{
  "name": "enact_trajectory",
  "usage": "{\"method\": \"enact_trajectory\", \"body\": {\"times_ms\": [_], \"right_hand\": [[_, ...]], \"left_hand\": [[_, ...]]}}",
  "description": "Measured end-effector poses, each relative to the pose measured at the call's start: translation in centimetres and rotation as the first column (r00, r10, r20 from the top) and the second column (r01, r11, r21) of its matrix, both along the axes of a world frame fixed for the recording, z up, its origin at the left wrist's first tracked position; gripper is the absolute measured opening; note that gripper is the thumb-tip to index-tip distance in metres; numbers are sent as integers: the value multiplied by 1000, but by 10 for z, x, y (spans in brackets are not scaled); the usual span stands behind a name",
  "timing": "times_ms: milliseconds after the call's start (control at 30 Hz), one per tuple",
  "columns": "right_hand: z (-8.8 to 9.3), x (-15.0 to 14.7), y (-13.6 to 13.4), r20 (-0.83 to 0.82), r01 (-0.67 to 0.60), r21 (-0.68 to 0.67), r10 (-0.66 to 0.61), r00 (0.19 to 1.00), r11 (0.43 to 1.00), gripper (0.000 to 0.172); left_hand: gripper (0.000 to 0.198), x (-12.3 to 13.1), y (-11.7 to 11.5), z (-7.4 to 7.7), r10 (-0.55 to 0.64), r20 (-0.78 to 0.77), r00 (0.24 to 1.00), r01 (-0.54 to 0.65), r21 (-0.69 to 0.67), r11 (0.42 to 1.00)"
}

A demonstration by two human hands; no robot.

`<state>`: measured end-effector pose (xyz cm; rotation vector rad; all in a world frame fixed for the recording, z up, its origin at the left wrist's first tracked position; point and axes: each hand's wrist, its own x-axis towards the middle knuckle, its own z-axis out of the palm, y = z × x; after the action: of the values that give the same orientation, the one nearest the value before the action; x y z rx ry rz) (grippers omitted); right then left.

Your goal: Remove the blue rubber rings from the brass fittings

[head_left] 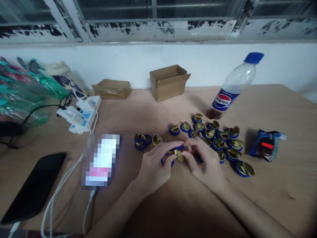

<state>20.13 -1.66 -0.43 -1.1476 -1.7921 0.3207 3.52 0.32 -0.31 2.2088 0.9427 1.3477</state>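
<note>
My left hand [155, 164] and my right hand [205, 162] meet over the wooden table [171, 209]. Between their fingertips sits a small brass piece with a blue ring [176, 153]. The left fingers curl around a blue ring [165, 160]; the right fingers pinch the brass part. Several brass-and-blue pieces [217, 136] lie in a heap just beyond and right of the right hand. A few more pieces [144, 140] lie left of the hands, including a loose blue ring.
A nearly empty cola bottle [233, 87] stands behind the heap. A small open cardboard box [168, 82] and a flattened one [112, 88] sit by the wall. A blue packet [266, 146] lies right. Two phones [33, 187] [101, 160], cables and a power strip [82, 114] lie left.
</note>
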Motion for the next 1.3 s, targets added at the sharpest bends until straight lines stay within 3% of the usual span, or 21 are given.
{"method": "enact_trajectory", "body": {"times_ms": [267, 400, 833, 1133, 1300], "right_hand": [[-1, -1, -3, -8, 2, 130, -1, 1000, 991, 18], [-1, -1, -2, 13, 5, 130, -7, 1000, 991, 25], [-9, -3, -3, 65, 25, 74, -30, 997, 997, 18], [-6, -3, -3, 35, 16, 42, -18, 999, 999, 17], [2, -1, -2, -136, 14, -69, -23, 990, 998, 18]], "left_hand": [[35, -1, -1, 9, 49, -17, 999, -49, 4, 999], [35, -2, -2, 9, 56, -18, 998, -55, 21, 998], [32, 2, -1, 1, 57, -17, 998, -56, 26, 998], [26, 3, -1, -1, 12, 63, 998, -6, -96, 995], [23, 4, 0, -2, 5, 239, 971, 50, -223, 974]]}}
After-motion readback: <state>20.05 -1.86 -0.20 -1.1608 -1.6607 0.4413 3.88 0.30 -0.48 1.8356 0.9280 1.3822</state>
